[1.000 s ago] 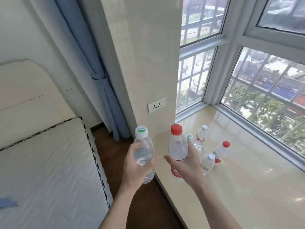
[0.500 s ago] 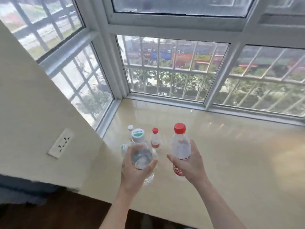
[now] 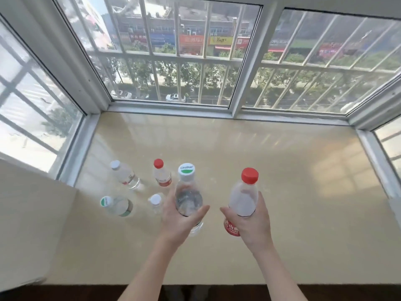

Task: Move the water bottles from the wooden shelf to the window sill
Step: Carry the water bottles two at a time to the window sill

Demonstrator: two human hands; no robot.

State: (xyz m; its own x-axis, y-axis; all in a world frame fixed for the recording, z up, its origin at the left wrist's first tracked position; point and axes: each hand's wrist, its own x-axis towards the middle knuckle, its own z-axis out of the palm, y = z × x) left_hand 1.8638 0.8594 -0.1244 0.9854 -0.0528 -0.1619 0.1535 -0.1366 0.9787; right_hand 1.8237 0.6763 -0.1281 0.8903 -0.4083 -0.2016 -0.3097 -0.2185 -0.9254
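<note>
My left hand (image 3: pixel 181 222) grips a clear water bottle with a white and green cap (image 3: pixel 188 193), held upright over the beige window sill (image 3: pixel 271 192). In my right hand (image 3: pixel 251 222) is a taller bottle with a red cap and red label (image 3: pixel 244 197), also upright above the sill. Several small bottles stand on the sill to the left: a white-capped one (image 3: pixel 124 173), a red-capped one (image 3: pixel 161 173), a green-capped one (image 3: pixel 117 205) and a small white-capped one (image 3: pixel 156 203). The wooden shelf is out of view.
White window frames with barred panes (image 3: pixel 173 105) enclose the sill at the back and both sides. A beige wall block (image 3: pixel 32 224) borders the sill on the left. The sill's front edge drops to dark wood floor (image 3: pixel 65 294). Bare sill surface stretches to the right.
My view has swung from the bed and wall to face the window squarely. Both hands, still holding their bottles, have moved forward over the sill, beside the standing bottles.
</note>
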